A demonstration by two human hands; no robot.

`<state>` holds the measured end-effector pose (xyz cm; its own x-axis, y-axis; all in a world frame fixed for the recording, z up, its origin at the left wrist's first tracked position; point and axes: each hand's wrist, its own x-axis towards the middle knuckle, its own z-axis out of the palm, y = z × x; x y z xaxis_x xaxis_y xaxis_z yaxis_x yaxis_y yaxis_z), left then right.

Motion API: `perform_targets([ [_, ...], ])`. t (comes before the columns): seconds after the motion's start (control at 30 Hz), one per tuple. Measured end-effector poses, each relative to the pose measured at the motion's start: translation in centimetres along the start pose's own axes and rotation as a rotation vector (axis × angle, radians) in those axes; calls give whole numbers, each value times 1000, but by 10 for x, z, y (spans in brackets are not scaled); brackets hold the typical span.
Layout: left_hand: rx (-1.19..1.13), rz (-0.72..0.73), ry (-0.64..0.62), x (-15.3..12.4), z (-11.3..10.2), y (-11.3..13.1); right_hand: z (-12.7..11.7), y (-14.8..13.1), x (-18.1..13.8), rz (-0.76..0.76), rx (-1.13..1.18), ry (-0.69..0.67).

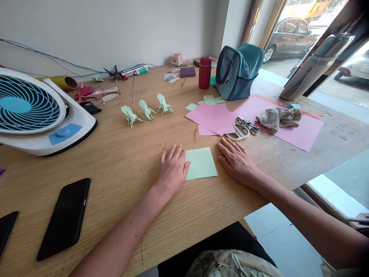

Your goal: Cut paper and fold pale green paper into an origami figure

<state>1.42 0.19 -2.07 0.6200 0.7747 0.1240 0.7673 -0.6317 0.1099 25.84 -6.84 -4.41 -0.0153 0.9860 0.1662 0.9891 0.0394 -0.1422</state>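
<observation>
A light green sheet of paper (201,163) lies flat on the wooden table (121,215) in front of me. My left hand (173,169) rests palm down over its left edge, with the thumb on the paper. Just right of the sheet, my right hand (238,161) lies flat on the wood, fingers stretched out and apart from the paper. Neither hand grips anything. Beyond my right fingertips are white-handled scissors (241,132) and pink paper sheets (211,115). Three folded green paper figures (146,110) stand in a row farther back.
A fan (72,132) stands at the left, with a black phone (65,219) nearer me. Farther back are a red bottle (205,73) and a teal bag (238,73). A crumpled cloth (278,119) and a steel flask (314,69) are at the right.
</observation>
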Motion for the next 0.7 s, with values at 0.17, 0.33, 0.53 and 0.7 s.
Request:
perform_targets([
  [0.17,-87,-100,-48,28,-12,2,-5,0,2,-72,190,85],
  [0.33,-321,-146,-204,41,-21,-8,-16,-3,20,-83,517,62],
  [0.53,-705,-147,-269,35,-22,-21,-27,-17,73,-159,713,-206],
  [0.7,-633,-101,-239,31,-24,-16,-34,-24,92,-361,549,-447],
])
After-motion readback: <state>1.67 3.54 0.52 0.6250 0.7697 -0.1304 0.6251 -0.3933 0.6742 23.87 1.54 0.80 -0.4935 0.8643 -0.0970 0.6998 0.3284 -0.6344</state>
